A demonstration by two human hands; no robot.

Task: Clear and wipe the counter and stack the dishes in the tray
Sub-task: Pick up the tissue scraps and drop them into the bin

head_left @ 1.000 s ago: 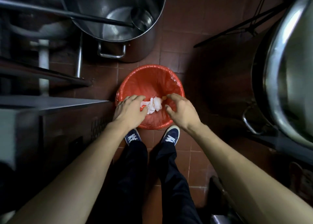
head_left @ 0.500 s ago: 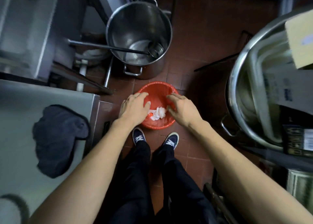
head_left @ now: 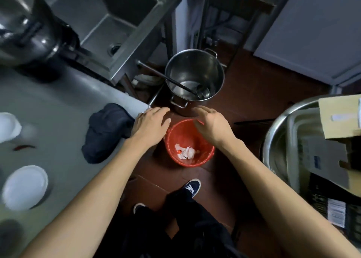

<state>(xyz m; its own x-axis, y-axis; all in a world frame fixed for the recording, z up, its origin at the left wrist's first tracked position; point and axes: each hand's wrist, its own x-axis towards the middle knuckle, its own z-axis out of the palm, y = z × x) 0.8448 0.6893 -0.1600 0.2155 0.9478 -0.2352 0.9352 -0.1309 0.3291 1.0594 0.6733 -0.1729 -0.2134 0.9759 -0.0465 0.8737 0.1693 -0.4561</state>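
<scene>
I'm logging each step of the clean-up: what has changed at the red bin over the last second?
Both hands have risen out of the red bin: the left hand and right hand are now above its rim, fingers straight and empty. The white crumpled scraps they were touching have been let go. The bin and the steel pot with its ladle stayed put.

Dim kitchen, red-brown tiled floor, steel sink.

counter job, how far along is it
Done: crumpled white scraps lie in the red plastic bin. In hand: nothing; the left hand and right hand hover open above the bin. Left: the dark blue cloth, white round dishes and a red chilli sit on the grey steel counter, unwiped.
</scene>
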